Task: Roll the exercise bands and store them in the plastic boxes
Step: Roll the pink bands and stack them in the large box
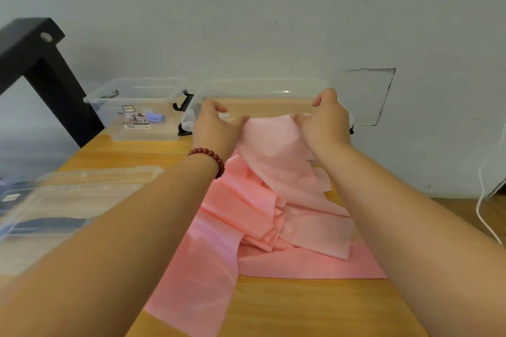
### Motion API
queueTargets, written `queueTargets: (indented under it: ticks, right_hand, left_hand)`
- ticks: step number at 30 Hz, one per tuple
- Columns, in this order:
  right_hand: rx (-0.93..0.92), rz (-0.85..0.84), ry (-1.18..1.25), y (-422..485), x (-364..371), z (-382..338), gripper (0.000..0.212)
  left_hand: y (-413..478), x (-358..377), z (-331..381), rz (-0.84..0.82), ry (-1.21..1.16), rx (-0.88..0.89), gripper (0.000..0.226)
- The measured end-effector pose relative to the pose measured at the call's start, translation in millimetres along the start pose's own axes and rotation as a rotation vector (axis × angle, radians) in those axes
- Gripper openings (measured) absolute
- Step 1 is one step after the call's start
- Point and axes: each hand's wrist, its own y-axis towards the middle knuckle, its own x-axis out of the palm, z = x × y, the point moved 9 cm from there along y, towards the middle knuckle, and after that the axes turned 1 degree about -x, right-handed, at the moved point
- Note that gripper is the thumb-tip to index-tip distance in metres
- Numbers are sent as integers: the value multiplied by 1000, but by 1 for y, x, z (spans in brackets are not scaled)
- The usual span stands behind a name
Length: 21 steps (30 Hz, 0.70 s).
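Observation:
A long pink exercise band [273, 216] lies crumpled and folded over the middle of the wooden table. My left hand [216, 126] and my right hand [323, 120] each pinch one corner of its far end and hold that end raised above the table. Right behind my hands stands a clear plastic box [262, 89], open at the top. A second clear box [137, 107] stands to its left, with a rolled purple band [156, 117] inside it.
Clear box lids [68, 200] lie at the left edge of the wooden table [301, 309]. A black metal frame [32, 57] rises at the far left. The wall stands close behind the boxes. A white cable [484, 208] hangs at the right.

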Motion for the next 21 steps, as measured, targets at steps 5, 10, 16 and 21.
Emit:
queueTargets:
  ticks: [5, 10, 16, 21]
  right_hand:
    - [139, 52, 179, -21, -5, 26, 35]
    - [332, -155, 407, -49, 36, 63, 37]
    - [316, -345, 689, -52, 47, 53, 7]
    - [201, -437, 1126, -31, 26, -6, 16]
  left_hand:
    - [-22, 12, -36, -56, -308, -220, 35]
    - [-41, 42, -56, -357, -503, -394, 20]
    - [-39, 28, -22, -383, -575, -285, 9]
    - [-23, 27, 21, -444, -757, -285, 10]
